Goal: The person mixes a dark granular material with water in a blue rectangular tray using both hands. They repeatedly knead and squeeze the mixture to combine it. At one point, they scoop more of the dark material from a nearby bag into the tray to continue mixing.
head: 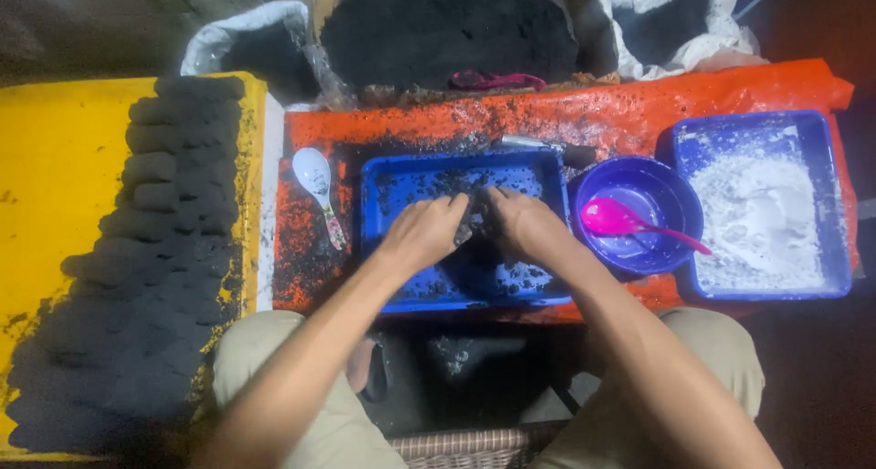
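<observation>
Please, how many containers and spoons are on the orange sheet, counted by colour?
Blue trays: 2 (dark-crumb tray, white-powder tray)
Purple bowl: 1
Pink spoon: 1
White spoon: 1
Total: 5

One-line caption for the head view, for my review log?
Both hands, left hand and right hand, press a black lump together over a blue tray, beside rows of black briquettes.

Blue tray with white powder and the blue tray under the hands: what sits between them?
In the head view, a purple bowl sits between the powder tray and the middle tray; a pink spoon lies in the bowl.
</observation>
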